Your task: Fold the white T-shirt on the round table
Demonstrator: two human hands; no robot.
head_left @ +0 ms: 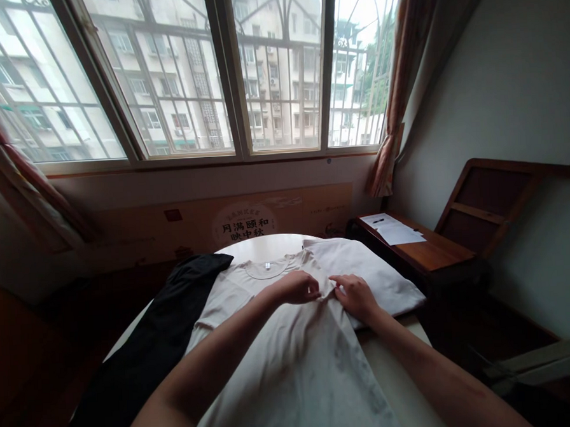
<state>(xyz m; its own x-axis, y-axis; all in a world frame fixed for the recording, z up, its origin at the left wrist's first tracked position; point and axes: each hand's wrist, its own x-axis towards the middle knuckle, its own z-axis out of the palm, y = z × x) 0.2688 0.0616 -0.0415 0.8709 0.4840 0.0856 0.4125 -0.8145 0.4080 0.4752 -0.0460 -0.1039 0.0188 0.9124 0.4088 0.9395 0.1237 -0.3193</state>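
Observation:
A white short-sleeved T-shirt [287,353] lies spread on a round white table, its neckline towards the window and its hem towards me. My left hand [301,287] reaches across the upper part of the shirt, fingers curled down and closed at the fabric near the right-hand sleeve. Close beside it, my right hand [357,297] pinches the edge of the same sleeve area, with the index finger partly stretched out. Between the two hands the cloth is drawn up into small folds. The fingertips of the left hand are partly hidden.
Folded white cloth [369,273] lies right of the shirt, and a black garment [152,335] hangs over the left side of the table [262,245]. Papers and a pen rest on a wooden chair [440,251] at right. A printed cardboard panel [313,209] stands below the barred window.

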